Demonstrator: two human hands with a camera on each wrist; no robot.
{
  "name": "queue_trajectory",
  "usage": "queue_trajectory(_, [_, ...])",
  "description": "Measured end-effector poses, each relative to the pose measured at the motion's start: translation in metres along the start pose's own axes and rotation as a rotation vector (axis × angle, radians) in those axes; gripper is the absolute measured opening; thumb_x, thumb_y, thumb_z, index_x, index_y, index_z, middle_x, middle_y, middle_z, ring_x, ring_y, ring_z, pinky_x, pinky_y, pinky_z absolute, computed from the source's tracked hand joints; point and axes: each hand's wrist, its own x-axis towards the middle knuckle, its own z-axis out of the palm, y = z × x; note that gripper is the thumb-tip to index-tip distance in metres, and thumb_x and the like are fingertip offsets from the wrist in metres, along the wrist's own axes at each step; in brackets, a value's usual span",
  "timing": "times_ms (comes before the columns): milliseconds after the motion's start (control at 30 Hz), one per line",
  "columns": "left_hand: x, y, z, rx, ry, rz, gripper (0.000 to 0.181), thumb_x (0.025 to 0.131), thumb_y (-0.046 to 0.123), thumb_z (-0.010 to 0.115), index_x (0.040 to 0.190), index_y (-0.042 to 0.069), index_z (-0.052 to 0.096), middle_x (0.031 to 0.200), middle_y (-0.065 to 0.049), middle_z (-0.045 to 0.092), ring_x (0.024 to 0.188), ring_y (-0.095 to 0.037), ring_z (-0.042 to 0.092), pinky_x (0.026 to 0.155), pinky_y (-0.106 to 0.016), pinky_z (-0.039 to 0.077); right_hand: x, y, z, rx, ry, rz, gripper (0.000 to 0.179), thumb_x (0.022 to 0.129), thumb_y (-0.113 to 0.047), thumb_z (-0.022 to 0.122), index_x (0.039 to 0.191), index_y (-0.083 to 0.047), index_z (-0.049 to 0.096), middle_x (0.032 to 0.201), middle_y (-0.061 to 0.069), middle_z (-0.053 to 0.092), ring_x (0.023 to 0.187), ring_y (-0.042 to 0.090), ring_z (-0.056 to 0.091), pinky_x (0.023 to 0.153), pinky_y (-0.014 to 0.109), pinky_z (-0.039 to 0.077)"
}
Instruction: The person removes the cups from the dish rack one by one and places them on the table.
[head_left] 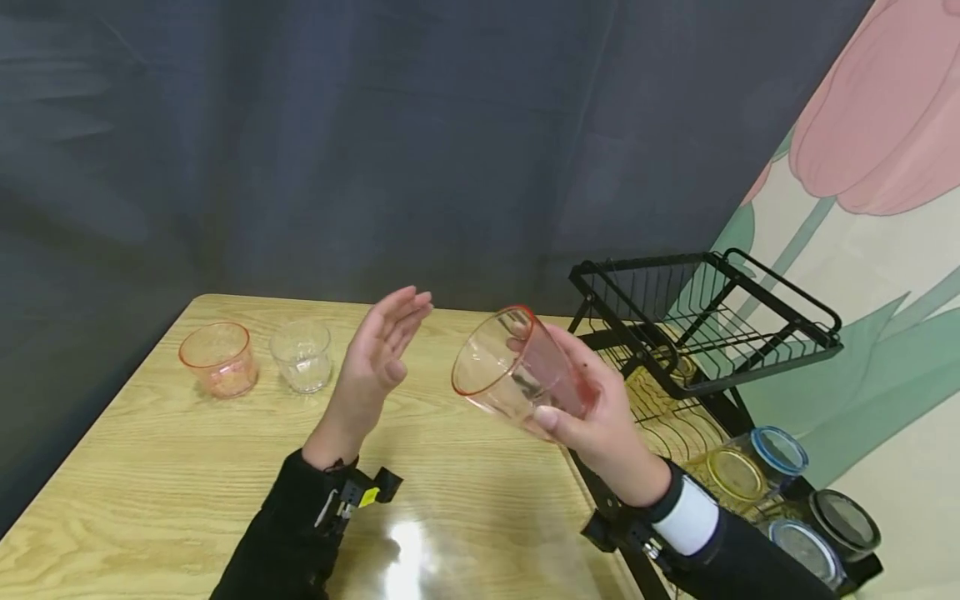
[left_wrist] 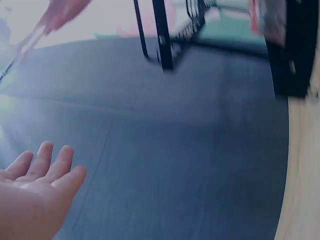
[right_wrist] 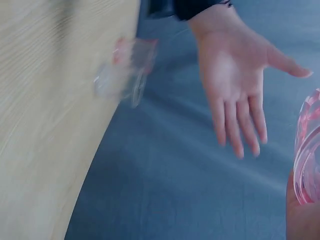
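A clear pink-tinted plastic tumbler with a red rim (head_left: 517, 371) is held above the light wood-grain table (head_left: 150, 492), tipped on its side so that its open mouth faces left. The right hand (head_left: 592, 408) grips it round the lower body, fingers curled over the top and the thumb beneath. In the right wrist view only a slice of the tumbler's pink rim (right_wrist: 307, 150) shows at the edge.

Just beside the mouth, not touching it, the left hand (head_left: 378, 354) is raised with its palm turned toward the tumbler, the fingers straight and close together and holding nothing; the right wrist view shows this left hand (right_wrist: 235, 80) spread flat.

On the far left of the table stand a small orange-tinted plastic cup (head_left: 218, 358) and, just to its right, a small clear plastic cup (head_left: 302, 355), both upright; whether they touch is hard to say.

To the right stands a black wire dish rack (head_left: 705, 321) with two tiers. Near its foot sit round glass jars with blue and yellow rims (head_left: 757, 467).

A dark grey curtain (head_left: 375, 142) hangs behind the table.
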Motion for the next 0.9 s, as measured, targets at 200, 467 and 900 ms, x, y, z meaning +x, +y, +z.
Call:
queue_trajectory(200, [0.006,-0.007,0.027,-0.224,-0.105,0.029,0.101,0.064,0.056,0.062,0.131,-0.007,0.021,0.131,-0.021,0.032,0.12,-0.035,0.028,0.099,-0.043,0.023,0.015,0.013,0.029,0.147,0.064,-0.039,0.066,0.075,-0.025,0.066,0.125,0.007,0.037,0.122,0.025,0.042,0.112,0.039,0.037,0.09,0.04,0.037])
queue_trajectory(467, [0.016,-0.002,0.044,-0.364,-0.152,0.136,0.097,0.061,0.055,0.066,0.129,-0.005,0.029,0.124,-0.014,0.042,0.112,-0.025,0.038,0.095,-0.038,0.031,0.023,0.026,0.056,0.338,0.117,-0.09,0.073,0.074,-0.023,0.067,0.127,0.011,0.031,0.128,0.023,0.037,0.118,0.039,0.029,0.097,0.044,0.024])
queue_trajectory(900, [0.017,0.008,0.041,-0.486,-0.11,0.142,0.078,0.064,0.042,0.073,0.12,-0.003,0.041,0.121,-0.017,0.046,0.104,-0.022,0.045,0.09,-0.032,0.038,0.03,0.029,0.068,0.255,0.076,-0.082,0.076,0.074,-0.036,0.066,0.12,0.014,0.031,0.123,0.023,0.038,0.115,0.035,0.035,0.091,0.038,0.036])
